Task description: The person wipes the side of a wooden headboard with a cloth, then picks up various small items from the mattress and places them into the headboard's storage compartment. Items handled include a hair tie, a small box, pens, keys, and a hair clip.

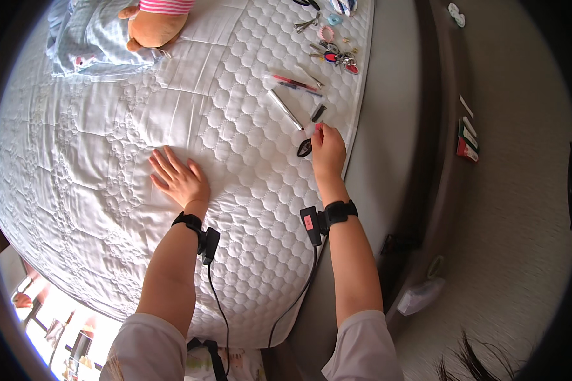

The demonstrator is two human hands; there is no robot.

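My left hand (180,180) lies flat on the white quilted bed cover (248,190), its fingers spread, holding nothing. Near the bed's right edge, my right hand (330,152) is closed, with its fingertips pinching a small pinkish-red object (318,126) whose kind I cannot make out. Just left of that hand lies a black oval item (305,148), partly hidden by it. Beyond the fingertips are a short black piece (318,113) and a slim silver pen-like stick (285,110). Farther up, a red pen (293,82) rests among other thin sticks.
Toward the far right of the bed sit a bunch of keys (344,61), a pink ring-shaped band (326,33) and a metal tool (307,23). A plush toy (156,28) lies at the far left on a light blue cloth (95,38). Wrist-strap cables trail over the cover.
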